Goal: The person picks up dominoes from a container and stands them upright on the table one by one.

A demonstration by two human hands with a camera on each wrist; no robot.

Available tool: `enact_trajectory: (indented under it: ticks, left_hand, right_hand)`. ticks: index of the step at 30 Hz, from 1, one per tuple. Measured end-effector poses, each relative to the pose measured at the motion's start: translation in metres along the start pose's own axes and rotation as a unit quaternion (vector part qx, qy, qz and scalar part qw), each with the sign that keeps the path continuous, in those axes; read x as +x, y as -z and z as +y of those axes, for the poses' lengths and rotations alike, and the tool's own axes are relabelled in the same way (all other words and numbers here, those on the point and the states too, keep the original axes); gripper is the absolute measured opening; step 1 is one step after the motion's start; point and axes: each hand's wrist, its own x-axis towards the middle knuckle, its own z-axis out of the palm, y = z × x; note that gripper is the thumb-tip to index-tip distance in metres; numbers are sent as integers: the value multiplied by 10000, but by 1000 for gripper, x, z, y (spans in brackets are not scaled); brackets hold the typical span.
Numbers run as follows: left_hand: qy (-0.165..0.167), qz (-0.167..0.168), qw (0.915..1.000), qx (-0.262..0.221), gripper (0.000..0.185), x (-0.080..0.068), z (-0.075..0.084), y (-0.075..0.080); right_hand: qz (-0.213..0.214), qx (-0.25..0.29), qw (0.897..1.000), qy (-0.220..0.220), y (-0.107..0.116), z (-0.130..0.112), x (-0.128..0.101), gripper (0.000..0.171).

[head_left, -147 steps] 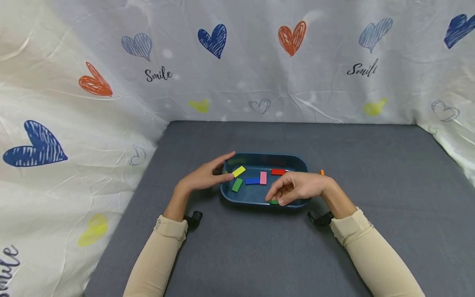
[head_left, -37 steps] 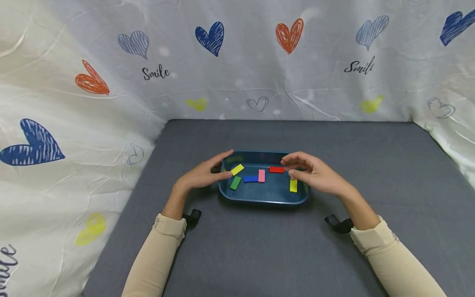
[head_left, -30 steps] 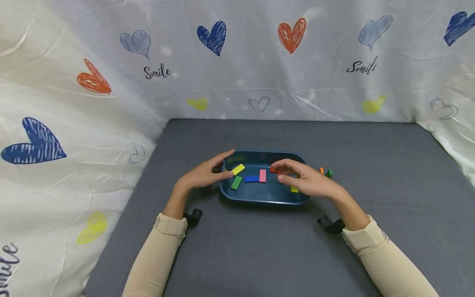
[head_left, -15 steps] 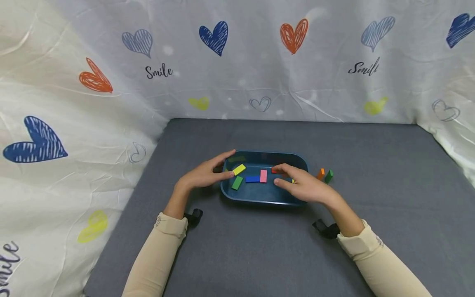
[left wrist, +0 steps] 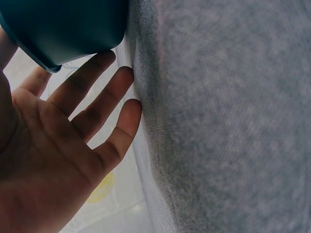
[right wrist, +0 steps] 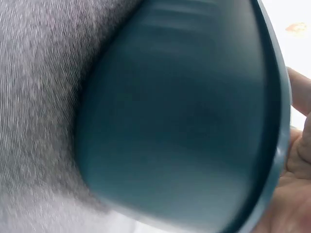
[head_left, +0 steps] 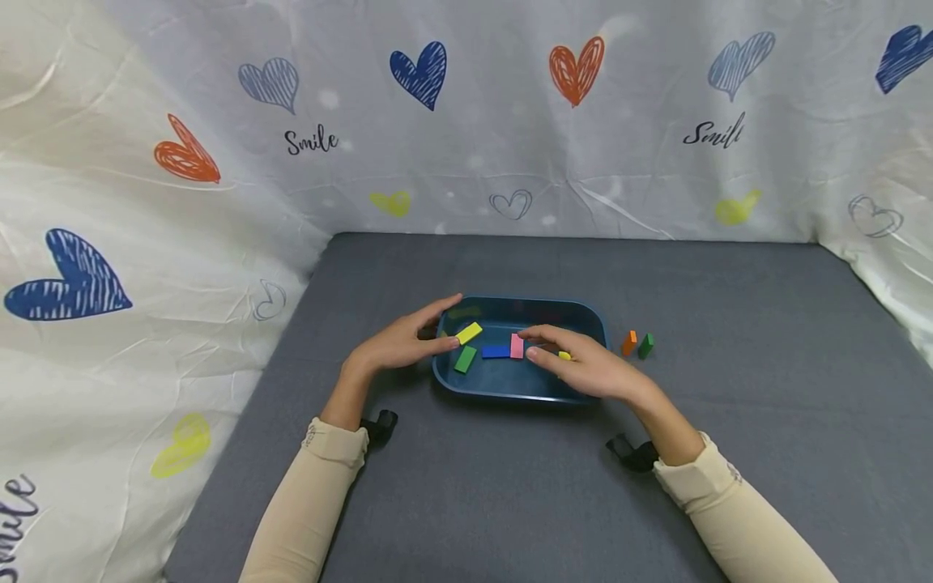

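Observation:
A dark teal tray (head_left: 525,397) sits on the grey cloth. My left hand (head_left: 399,343) holds its left end, thumb over the rim and fingers outside. The other fingers are spread beside the wall in the left wrist view. Near that thumb lie a yellow block (head_left: 469,333) and a green block (head_left: 466,359). A blue block (head_left: 496,351) touches a pink block (head_left: 517,346). My right hand (head_left: 586,364) is over the tray's right part, fingertips by the pink block. Another yellow block (head_left: 564,355) shows partly between its thumb and fingers. The red block is hidden.
Right of the tray, an orange block (head_left: 629,343) and another green block (head_left: 645,346) stand upright side by side on the grey cloth (head_left: 729,405). A white curtain (head_left: 466,146) printed with hearts borders the back and left. A black strap (head_left: 632,453) is at the right wrist.
A green block my right hand pinched now stands beside the orange one. That hand has returned over the tray and slid left, covering the red block. My left hand has stayed put.

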Motion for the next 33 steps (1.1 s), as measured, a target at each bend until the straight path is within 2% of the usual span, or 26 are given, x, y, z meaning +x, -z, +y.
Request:
enact_trajectory:
  ticks: [4, 11, 15, 20, 25, 33]
  left_hand:
    - [-4, -3, 10000, -1, 78, 1, -1, 0]
    - [-29, -19, 10000, -5, 77, 1, -1, 0]
    - [-6, -16, 10000, -11, 77, 1, 0, 0]
    - [24, -16, 10000, -16, 76, 0, 1, 2]
    - [-37, -35, 10000, -41, 77, 0, 1, 3]
    - [-72, -51, 10000, -28, 78, 0, 1, 2]
  right_hand:
    - [21, 97, 9996, 276, -5, 1, 4, 41]
    - [16, 407, 9972, 626, -11, 6, 9, 42]
    - [62, 545, 9968, 581, -7, 5, 9, 42]
    - [213, 268, 9979, 545, 0, 8, 9, 46]
    - [28, 47, 9986, 523, -1, 12, 11, 55]
    - [-387, 260, 9967, 659, -6, 12, 20, 56]
